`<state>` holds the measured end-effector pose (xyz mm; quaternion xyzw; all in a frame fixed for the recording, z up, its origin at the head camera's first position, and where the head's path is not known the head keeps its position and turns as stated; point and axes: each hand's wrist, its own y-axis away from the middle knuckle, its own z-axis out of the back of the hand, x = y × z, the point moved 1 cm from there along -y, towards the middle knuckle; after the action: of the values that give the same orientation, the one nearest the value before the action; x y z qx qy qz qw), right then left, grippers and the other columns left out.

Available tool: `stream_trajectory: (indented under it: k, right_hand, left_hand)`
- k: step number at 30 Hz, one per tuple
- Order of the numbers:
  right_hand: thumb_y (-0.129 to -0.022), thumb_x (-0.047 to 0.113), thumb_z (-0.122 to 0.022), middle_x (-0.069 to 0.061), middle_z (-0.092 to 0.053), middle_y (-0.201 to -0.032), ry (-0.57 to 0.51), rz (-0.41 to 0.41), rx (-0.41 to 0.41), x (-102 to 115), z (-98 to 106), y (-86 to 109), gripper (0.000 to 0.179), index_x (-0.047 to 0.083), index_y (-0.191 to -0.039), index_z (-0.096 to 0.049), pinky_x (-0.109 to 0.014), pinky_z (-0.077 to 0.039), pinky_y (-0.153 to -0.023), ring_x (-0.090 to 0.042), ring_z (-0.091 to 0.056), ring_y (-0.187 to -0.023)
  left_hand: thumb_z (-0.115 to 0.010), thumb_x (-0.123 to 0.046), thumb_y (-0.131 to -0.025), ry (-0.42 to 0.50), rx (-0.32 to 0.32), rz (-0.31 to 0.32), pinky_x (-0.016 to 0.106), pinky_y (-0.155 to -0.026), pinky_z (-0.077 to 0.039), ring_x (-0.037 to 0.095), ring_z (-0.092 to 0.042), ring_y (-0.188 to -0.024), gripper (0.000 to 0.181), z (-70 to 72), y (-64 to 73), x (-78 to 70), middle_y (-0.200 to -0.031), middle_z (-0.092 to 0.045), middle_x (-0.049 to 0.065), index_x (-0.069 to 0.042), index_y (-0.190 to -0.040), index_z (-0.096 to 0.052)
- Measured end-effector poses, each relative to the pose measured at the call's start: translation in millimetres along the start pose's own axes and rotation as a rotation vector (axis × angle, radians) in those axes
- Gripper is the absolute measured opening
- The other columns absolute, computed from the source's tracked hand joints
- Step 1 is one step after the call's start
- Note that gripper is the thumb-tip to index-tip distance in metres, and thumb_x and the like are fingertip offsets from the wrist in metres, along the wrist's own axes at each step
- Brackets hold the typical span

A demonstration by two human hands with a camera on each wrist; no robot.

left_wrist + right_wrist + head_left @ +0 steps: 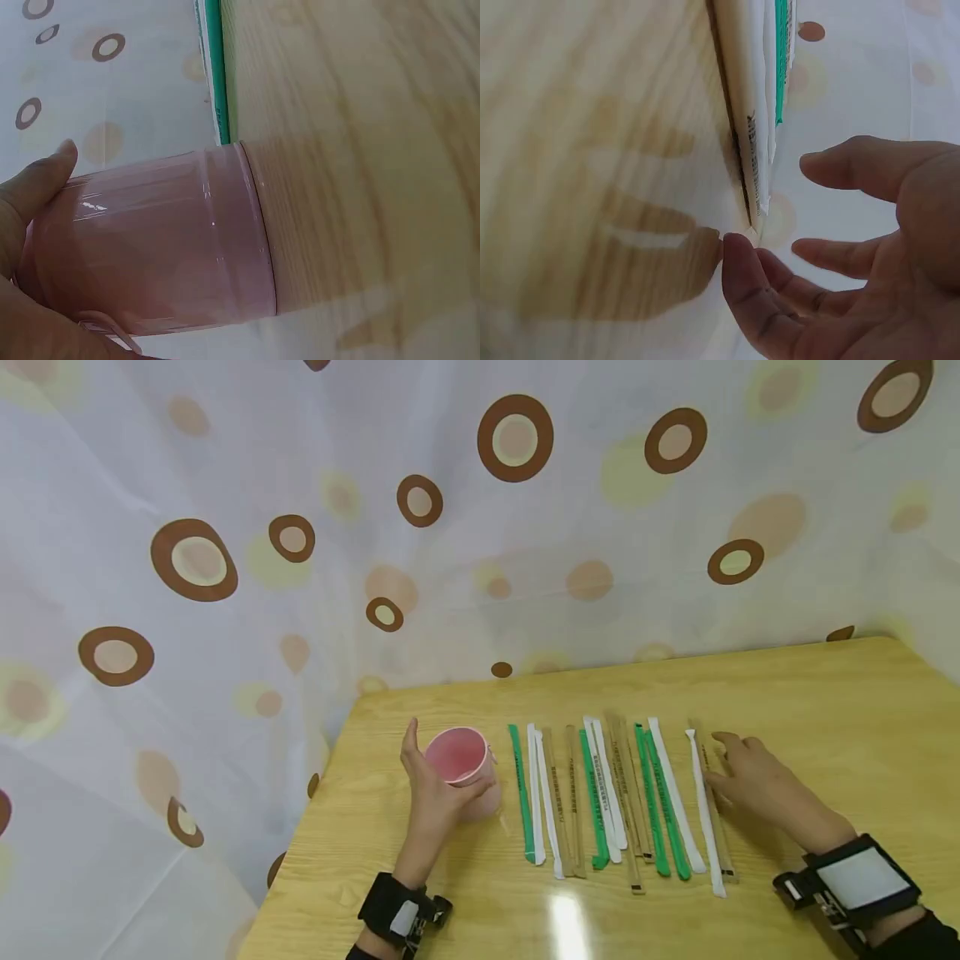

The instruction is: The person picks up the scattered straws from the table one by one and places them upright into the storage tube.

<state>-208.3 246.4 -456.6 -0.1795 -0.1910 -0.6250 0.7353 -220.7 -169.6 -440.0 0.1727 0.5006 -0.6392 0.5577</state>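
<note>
A pink cup (482,808) with a small loop handle stands upright on the table at the left of a row of sticks. My left hand (433,806) grips the cup from the near left, thumb across its front and fingers at its far left side. In the left wrist view, the cup's base meets the tabletop. My right hand (772,789) hovers at the row's right end, fingers apart and loosely bent, holding nothing. Nearest to its fingertips is a brown paper-wrapped stick (722,843), like a wrapped straw, beside a white one (706,814).
Several more wrapped sticks in green (522,793), white and brown lie roughly side by side across the wooden table (847,718). Some overlap. A white curtain (337,443) with brown rings hangs behind and to the left. Both wrists wear camera straps (862,877).
</note>
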Motion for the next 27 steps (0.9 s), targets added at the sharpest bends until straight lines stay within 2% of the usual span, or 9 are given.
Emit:
stream_trajectory:
  k: [4,7,9,12,15,19,22,27]
  right_hand:
    - [-0.088,0.027,-0.058,-0.046,-0.041,-0.109,0.014,-0.056,0.050,-3.0,-4.7,-1.9,0.067,-0.023,-0.124,-0.031,-0.057,-0.046,-0.076,-0.055,-0.044,-0.100]
    - [-0.086,0.028,-0.061,-0.042,-0.046,-0.102,0.030,-0.068,0.074,-1.1,-10.0,-1.3,0.064,-0.024,-0.116,-0.037,-0.053,-0.048,-0.073,-0.051,-0.049,-0.094]
    - [-0.085,0.025,-0.062,-0.033,-0.052,-0.090,0.033,-0.064,0.069,1.1,-11.5,-0.7,0.053,-0.021,-0.105,-0.044,-0.046,-0.049,-0.066,-0.041,-0.054,-0.082]
    - [-0.084,0.020,-0.061,-0.015,-0.052,-0.072,0.011,-0.061,0.071,3.5,-13.4,1.3,0.031,-0.009,-0.084,-0.051,-0.036,-0.045,-0.055,-0.026,-0.051,-0.063]
    - [-0.085,0.017,-0.058,-0.003,-0.049,-0.061,-0.038,-0.088,0.091,5.7,-14.9,3.3,0.021,0.004,-0.070,-0.052,-0.031,-0.041,-0.048,-0.017,-0.048,-0.053]
    - [-0.083,0.015,-0.058,-0.001,-0.051,-0.054,-0.056,-0.113,0.080,8.0,-14.6,2.5,0.024,0.008,-0.061,-0.052,-0.030,-0.042,-0.046,-0.015,-0.050,-0.048]
    - [-0.083,0.016,-0.059,0.000,-0.051,-0.052,-0.038,-0.125,0.070,8.7,-11.1,0.3,0.025,0.009,-0.059,-0.055,-0.030,-0.040,-0.046,-0.015,-0.049,-0.048]
    - [-0.085,0.019,-0.060,0.001,-0.053,-0.055,-0.058,-0.151,0.103,7.4,-1.8,-5.8,0.024,0.010,-0.064,-0.061,-0.029,-0.039,-0.049,-0.015,-0.049,-0.051]
  left_hand:
    - [-0.091,-0.030,-0.049,0.117,0.048,0.113,0.050,-0.102,-0.034,0.032,-0.033,-0.129,0.132,0.8,4.8,3.3,-0.148,-0.019,0.014,-0.034,-0.147,-0.003]
    - [-0.090,-0.027,-0.051,0.145,0.073,0.150,0.050,-0.099,-0.038,0.034,-0.040,-0.124,0.127,3.0,8.0,4.5,-0.141,-0.032,0.019,-0.031,-0.146,-0.006]
    - [-0.089,-0.026,-0.053,0.151,0.092,0.171,0.050,-0.098,-0.039,0.033,-0.044,-0.121,0.121,3.7,8.9,5.2,-0.136,-0.039,0.020,-0.026,-0.145,-0.011]
    - [-0.089,-0.027,-0.053,0.139,0.103,0.193,0.049,-0.097,-0.041,0.034,-0.046,-0.118,0.110,3.0,9.8,7.3,-0.130,-0.046,0.019,-0.015,-0.139,-0.021]
    - [-0.089,-0.029,-0.053,0.134,0.102,0.203,0.047,-0.096,-0.042,0.033,-0.048,-0.116,0.104,1.6,10.3,8.5,-0.126,-0.049,0.019,-0.008,-0.134,-0.027]
    - [-0.089,-0.031,-0.053,0.124,0.099,0.194,0.047,-0.095,-0.043,0.032,-0.050,-0.114,0.105,0.4,8.4,8.6,-0.125,-0.051,0.019,-0.007,-0.134,-0.027]
    - [-0.089,-0.032,-0.053,0.128,0.095,0.191,0.047,-0.095,-0.043,0.032,-0.050,-0.114,0.105,-0.4,6.0,8.8,-0.124,-0.051,0.018,-0.007,-0.134,-0.027]
    - [-0.089,-0.033,-0.052,0.130,0.085,0.186,0.045,-0.094,-0.043,0.031,-0.050,-0.114,0.106,-0.9,1.3,7.3,-0.124,-0.051,0.018,-0.008,-0.134,-0.027]
